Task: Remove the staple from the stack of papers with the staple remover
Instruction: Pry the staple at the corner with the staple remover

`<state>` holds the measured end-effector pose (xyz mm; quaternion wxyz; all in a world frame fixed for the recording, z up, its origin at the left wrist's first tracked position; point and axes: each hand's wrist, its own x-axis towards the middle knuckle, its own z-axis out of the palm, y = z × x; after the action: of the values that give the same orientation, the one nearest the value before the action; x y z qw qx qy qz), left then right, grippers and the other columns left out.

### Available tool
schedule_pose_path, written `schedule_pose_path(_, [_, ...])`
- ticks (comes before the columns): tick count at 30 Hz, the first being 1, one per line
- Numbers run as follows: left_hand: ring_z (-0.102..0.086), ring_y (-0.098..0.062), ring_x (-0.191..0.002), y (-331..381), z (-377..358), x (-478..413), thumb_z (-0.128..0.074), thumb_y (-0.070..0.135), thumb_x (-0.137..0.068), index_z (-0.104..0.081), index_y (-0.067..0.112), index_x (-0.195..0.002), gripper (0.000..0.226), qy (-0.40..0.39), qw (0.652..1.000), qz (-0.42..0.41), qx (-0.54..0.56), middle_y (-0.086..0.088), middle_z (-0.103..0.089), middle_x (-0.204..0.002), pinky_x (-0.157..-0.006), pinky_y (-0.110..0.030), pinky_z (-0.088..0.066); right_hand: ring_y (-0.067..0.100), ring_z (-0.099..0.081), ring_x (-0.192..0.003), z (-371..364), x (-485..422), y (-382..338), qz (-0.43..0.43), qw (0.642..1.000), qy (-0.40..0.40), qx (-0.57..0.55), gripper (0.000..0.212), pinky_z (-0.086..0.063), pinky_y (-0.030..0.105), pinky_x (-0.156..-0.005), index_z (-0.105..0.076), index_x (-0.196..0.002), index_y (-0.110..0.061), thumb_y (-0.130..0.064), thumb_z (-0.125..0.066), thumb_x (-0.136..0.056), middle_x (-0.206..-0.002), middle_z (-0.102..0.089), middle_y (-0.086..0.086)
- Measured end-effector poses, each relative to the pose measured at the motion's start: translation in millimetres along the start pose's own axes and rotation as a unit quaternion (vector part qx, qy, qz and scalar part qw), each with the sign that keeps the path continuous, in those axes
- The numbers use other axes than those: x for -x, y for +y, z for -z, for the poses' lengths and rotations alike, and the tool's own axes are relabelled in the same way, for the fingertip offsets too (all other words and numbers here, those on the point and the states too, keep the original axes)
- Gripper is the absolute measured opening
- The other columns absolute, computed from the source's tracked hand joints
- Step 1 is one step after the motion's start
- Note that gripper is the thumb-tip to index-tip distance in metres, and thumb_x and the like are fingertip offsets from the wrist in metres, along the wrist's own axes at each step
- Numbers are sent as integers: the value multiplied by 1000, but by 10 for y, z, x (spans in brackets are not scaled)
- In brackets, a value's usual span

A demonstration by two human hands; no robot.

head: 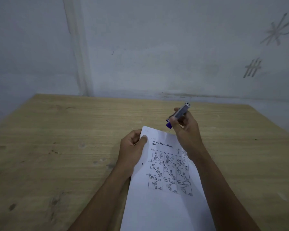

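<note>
Paper stack [157, 210] is pinched by left hand [132, 150], staple remover [180, 112] gripped by right hand [187, 130]; staple unseen, so tearing is risked.

Beside the left hand [132, 150] pinching the papers [165, 205], any staple is showing too small and blurred to make out. The right hand [185, 129] is covering the middle of the staple remover [180, 112]. Well below both grips, the picture's edge is cutting off the papers.
</note>
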<state>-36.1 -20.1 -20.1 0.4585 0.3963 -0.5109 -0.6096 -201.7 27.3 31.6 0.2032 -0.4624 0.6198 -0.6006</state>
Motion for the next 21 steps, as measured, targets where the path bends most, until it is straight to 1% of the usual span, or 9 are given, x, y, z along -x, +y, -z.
schedule_pose_path(2, [-71,-14,-80,-11,0,-18,-59,10,-96,-69,17,-106,15,-8,1000,0,-14,0,-78,-93,-73,-33,-57,5,-66,-98,88,110,13,5,1000,5,30,29,-55,19,-82,-54,-126,-22,-23,-58,-98,-106,-67,0])
schedule_pose_path(4, [-70,-9,-77,-13,5,-25,-58,11,-97,-67,20,-104,15,-8,1000,0,-21,2,-77,-92,-68,-26,-55,12,-65,-99,199,232,58,3,997,12,73,24,-57,28,-82,-54,-121,-31,-27,-57,-97,-109,-61,-1])
schedule_pose_path(6, [-69,-7,-76,-21,1,-24,-58,11,-97,-66,22,-102,15,-7,1000,-4,-25,3,-76,-92,-65,-22,-53,15,-65,-93,355,359,159,0,988,27,154,19,-56,24,-75,-54,-114,-36,-30,-57,-97,-110,-56,1])
schedule_pose_path(7, [-69,-7,-76,-23,9,-28,-57,11,-97,-66,23,-102,15,-6,1000,-8,-30,3,-76,-92,-64,-20,-52,17,-66,-91,427,426,213,-4,980,37,193,15,-55,25,-74,-55,-109,-37,-31,-58,-96,-108,-55,1])
schedule_pose_path(10, [-69,-7,-77,-26,-18,-25,-57,11,-97,-66,24,-100,16,-9,999,-18,-43,5,-75,-92,-66,-21,-52,21,-66,-83,673,681,376,-36,958,66,276,5,-56,40,-75,-56,-95,-30,-34,-58,-92,-93,-59,2])
schedule_pose_path(12, [-69,-5,-77,-27,-37,-19,-57,11,-97,-67,24,-99,16,-13,998,-26,-52,6,-75,-92,-67,-21,-52,22,-63,-84,788,851,455,-60,943,79,317,13,-53,39,-75,-60,-100,-24,-32,-58,-90,-91,-61,2])
schedule_pose_path(15, [-68,1,-74,-26,-44,-4,-57,11,-97,-66,25,-100,16,-17,997,-34,-67,8,-74,-93,-68,-20,-52,21,-59,-86,906,1060,516,-104,909,93,393,22,-48,38,-78,-60,-108,-28,-38,-55,-89,-92,-59,-3])
schedule_pose_path(18, [-68,-7,-82,-27,-28,4,-58,11,-96,-65,29,-96,19,-14,996,-45,-77,6,-73,-97,-70,-24,-51,24,-58,-94,975,1222,499,-119,885,98,440,27,-47,43,-85,-62,-113,-31,-42,-57,-89,-98,-62,-2])
schedule_pose_path(21, [-67,-10,-84,-21,-44,20,-58,10,-96,-65,29,-95,20,-15,995,-50,-83,6,-72,-97,-70,-25,-50,25,-55,-102,1017,1356,454,-127,875,112,453,34,-39,40,-86,-62,-122,-28,-37,-61,-89,-108,-63,1])
